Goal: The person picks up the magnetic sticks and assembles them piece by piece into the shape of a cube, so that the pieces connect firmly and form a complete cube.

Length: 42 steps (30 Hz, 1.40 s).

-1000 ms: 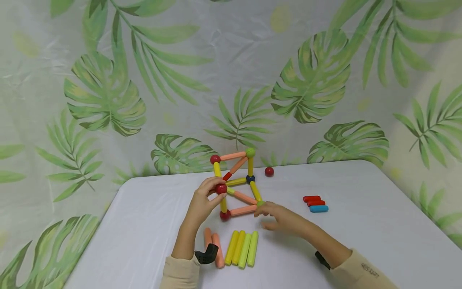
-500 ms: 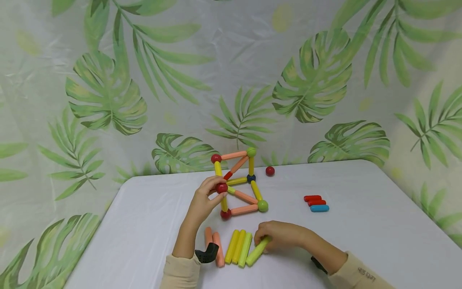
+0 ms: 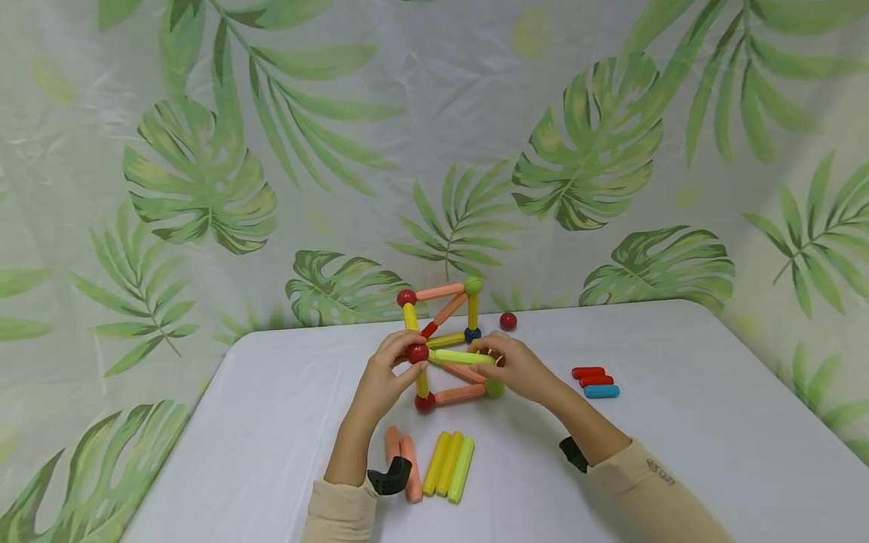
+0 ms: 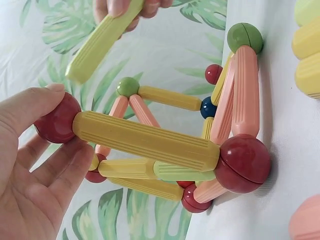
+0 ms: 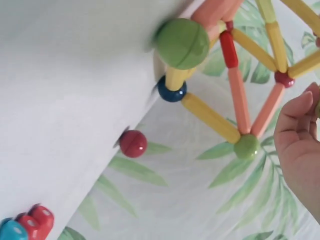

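My left hand (image 3: 383,377) grips a red ball (image 4: 59,117) at the upper end of a yellow rod (image 4: 145,140). That rod rises from another red ball (image 4: 245,164) at the front of a frame built from rods and balls. My right hand (image 3: 519,368) pinches one end of a lime-green rod (image 4: 102,42). Its other end points at the gripped ball, a small gap between them in the left wrist view. A green ball (image 3: 495,389) forms the frame's front right corner, below the right hand. Behind stand a dark blue ball (image 5: 172,89) and a taller green-topped corner (image 5: 246,146).
In front of the frame lie salmon rods (image 3: 410,471), yellow rods (image 3: 437,464) and a lime rod (image 3: 462,471). A loose red ball (image 3: 508,322) sits near the back edge. Short red rods (image 3: 588,372) and a blue one (image 3: 601,391) lie to the right.
My right hand left the frame's green corner, took the rightmost lime rod from the row and raised it to the gripped red ball. The left hand has stayed in place.
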Each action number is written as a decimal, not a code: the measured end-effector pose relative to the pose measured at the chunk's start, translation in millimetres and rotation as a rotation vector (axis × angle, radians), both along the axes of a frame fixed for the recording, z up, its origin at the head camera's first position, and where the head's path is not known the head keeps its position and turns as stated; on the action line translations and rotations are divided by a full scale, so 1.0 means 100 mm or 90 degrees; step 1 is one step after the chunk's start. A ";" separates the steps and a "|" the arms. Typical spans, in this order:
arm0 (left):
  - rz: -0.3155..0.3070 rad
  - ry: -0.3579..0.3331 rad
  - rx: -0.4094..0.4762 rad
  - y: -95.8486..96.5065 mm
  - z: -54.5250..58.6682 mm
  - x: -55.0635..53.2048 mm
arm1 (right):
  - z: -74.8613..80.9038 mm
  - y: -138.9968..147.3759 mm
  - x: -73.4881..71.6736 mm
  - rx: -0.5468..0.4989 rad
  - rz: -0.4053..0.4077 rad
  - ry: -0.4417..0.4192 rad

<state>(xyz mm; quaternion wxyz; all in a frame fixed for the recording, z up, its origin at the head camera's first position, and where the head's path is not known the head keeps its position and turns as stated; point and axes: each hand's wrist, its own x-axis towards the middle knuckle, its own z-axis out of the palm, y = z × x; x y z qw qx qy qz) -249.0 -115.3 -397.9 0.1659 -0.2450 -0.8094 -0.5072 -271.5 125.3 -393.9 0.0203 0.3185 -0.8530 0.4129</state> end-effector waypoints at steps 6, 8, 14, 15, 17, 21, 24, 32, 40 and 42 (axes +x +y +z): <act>0.003 0.001 -0.002 -0.01 -0.06 -0.03 | 0.07 -0.07 -0.06 -0.037 -0.008 0.013; 0.011 0.001 -0.011 0.01 -0.05 -0.03 | 0.08 -0.08 -0.07 -0.053 -0.007 0.006; 0.047 0.012 -0.074 0.14 -0.05 -0.03 | 0.09 -0.08 -0.07 -0.085 -0.001 0.009; 0.058 0.020 -0.084 0.16 -0.06 -0.04 | 0.09 -0.08 -0.07 -0.090 0.000 0.013; 0.078 0.036 -0.088 0.21 -0.07 -0.05 | 0.10 -0.08 -0.07 -0.104 0.004 0.016; 0.119 0.066 -0.085 0.25 -0.09 -0.06 | 0.23 -0.10 0.02 -0.110 0.017 0.015; 0.133 0.071 -0.081 0.25 -0.10 -0.05 | 0.30 -0.04 0.04 -0.122 0.023 0.010; 0.140 0.076 -0.071 0.25 -0.12 -0.07 | -0.12 0.33 -0.54 -0.159 -0.117 0.002; 0.138 0.076 -0.063 0.26 -0.11 -0.06 | -0.44 0.45 -0.91 -0.028 -0.154 -0.036; 0.140 0.076 -0.065 0.26 -0.11 -0.06 | -0.48 0.46 -0.97 0.000 -0.151 -0.064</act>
